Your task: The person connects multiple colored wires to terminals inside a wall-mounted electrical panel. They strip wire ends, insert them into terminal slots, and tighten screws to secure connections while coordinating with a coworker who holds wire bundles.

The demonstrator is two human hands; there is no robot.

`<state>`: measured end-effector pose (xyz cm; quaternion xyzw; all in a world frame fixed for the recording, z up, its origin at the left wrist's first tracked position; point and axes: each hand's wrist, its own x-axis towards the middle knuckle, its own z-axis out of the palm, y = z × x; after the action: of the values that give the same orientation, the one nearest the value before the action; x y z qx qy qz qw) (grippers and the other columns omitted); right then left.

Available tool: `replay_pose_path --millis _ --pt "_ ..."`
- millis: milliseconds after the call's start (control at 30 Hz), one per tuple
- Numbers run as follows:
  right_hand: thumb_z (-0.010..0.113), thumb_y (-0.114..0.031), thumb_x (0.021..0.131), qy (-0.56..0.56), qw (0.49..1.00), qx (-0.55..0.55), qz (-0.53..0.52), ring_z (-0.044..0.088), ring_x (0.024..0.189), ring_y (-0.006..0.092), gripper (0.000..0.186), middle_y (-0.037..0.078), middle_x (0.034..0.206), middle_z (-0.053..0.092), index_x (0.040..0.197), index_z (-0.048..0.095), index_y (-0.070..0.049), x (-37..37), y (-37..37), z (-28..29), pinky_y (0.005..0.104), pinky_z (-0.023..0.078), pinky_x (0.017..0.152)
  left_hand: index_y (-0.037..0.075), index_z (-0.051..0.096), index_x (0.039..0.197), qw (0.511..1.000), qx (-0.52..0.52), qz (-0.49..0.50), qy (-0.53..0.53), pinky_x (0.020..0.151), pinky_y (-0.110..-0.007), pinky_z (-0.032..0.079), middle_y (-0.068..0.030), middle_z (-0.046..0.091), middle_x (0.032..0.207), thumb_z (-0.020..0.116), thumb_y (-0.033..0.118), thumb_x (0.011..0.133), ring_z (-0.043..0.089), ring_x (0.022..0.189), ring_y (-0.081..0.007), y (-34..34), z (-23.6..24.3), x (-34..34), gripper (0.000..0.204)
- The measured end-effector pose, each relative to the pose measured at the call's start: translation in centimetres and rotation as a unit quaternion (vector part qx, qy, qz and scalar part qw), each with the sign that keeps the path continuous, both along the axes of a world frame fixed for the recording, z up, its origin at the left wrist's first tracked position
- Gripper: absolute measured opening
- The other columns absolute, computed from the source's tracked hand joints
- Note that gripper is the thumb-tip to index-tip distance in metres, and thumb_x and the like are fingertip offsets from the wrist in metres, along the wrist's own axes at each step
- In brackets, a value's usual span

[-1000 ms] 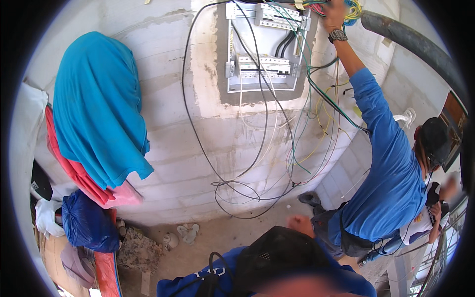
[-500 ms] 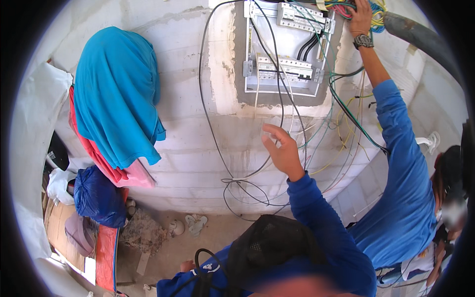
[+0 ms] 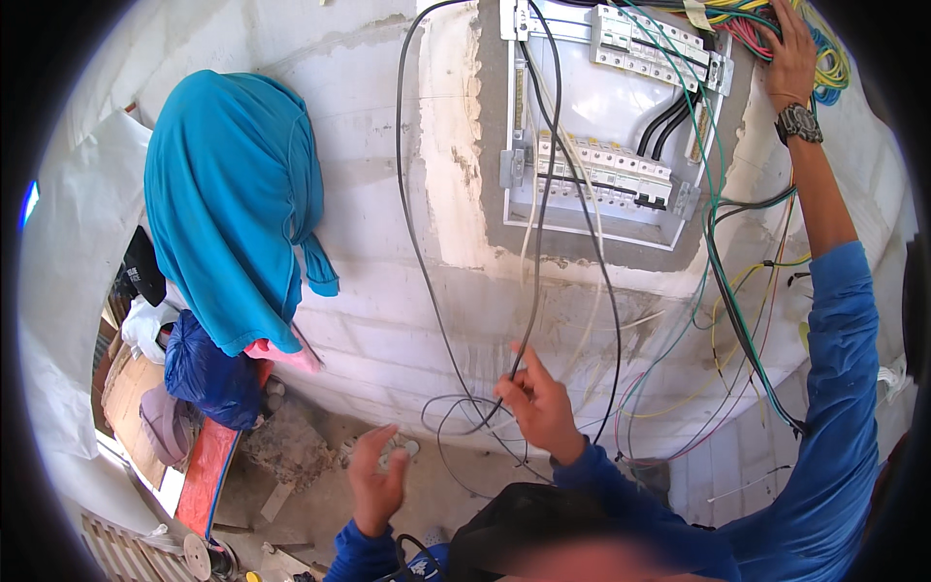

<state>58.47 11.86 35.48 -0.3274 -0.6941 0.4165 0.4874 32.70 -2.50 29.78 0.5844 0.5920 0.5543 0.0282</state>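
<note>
My right hand [image 3: 545,407] is in front of the wall, below an electrical panel box [image 3: 601,233], its thumb and fingers closed on a dark cable [image 3: 531,315] that hangs from the box. Lower down and to the left, my left hand [image 3: 376,480] is raised with its fingers apart and nothing in it. Rows of breakers [image 3: 606,175] sit inside the box. Under my right hand the cable runs into loose coils [image 3: 465,403]. A co-worker's hand [image 3: 790,58], with a wristwatch, rests at a bundle of coloured wires [image 3: 829,48] beside the box's top right.
A turquoise cloth [image 3: 228,213] hangs on the left of the wall. Below it are a dark blue plastic bag [image 3: 208,373], a grey cap [image 3: 167,422] and rubble [image 3: 286,451]. The co-worker's blue sleeve [image 3: 839,369] and green and black wires [image 3: 742,335] occupy the right side.
My right hand has moved down and closed on the cable. My left hand has risen into fuller view, fingers apart. The view has shifted; the co-worker's hand stays at the wires.
</note>
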Motion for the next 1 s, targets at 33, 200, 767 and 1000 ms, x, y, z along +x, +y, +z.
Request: replay_pose_path --millis 33,200,767,1000 --pt "0.065 -0.011 0.106 0.048 0.997 -0.031 0.056 0.069 0.081 0.0132 0.063 0.010 0.093 0.074 0.161 0.037 0.002 0.0 -1.1 0.4 0.0298 0.056 0.076 0.001 0.075 0.117 1.000 -0.004 -0.015 -0.003 0.095 -0.044 0.055 -0.0210 0.074 0.117 0.068 0.013 0.101 0.071 0.107 -0.0367 0.7 1.5 1.8 0.021" --pt "0.062 -0.008 0.107 0.101 0.977 -0.105 0.158 0.066 0.077 0.0134 0.061 0.012 0.099 0.072 0.161 0.035 0.000 0.6 -3.4 2.8 0.0281 0.055 0.072 0.004 0.074 0.125 0.939 -0.187 -0.285 -0.040 0.091 -0.045 0.056 -0.0195 0.076 0.111 0.069 0.018 0.101 0.072 0.103 -0.0373 1.6 2.5 4.6 0.028" --pt "0.062 -0.011 0.108 0.353 0.923 0.074 -0.132 0.063 0.080 0.0082 0.056 0.011 0.112 0.072 0.158 0.042 0.004 6.8 -9.6 11.9 0.0207 0.052 0.062 0.001 0.074 0.094 0.932 -0.136 -0.331 -0.050 0.067 -0.037 0.051 -0.0090 0.065 0.077 0.057 0.039 0.111 0.062 0.070 -0.0224 -3.5 -6.9 -10.2 0.046" --pt "0.077 -0.028 0.096 -0.339 0.828 0.281 -0.348 0.043 0.151 0.0397 0.075 0.025 0.154 0.056 0.160 0.045 -0.004 -2.6 -16.4 8.0 0.0544 0.018 0.129 0.003 0.073 0.092 0.908 -0.141 -0.391 0.055 0.068 -0.041 0.051 -0.0145 0.068 0.081 0.070 0.028 0.104 0.065 0.074 -0.0307 -2.8 -2.7 -9.0 0.028"
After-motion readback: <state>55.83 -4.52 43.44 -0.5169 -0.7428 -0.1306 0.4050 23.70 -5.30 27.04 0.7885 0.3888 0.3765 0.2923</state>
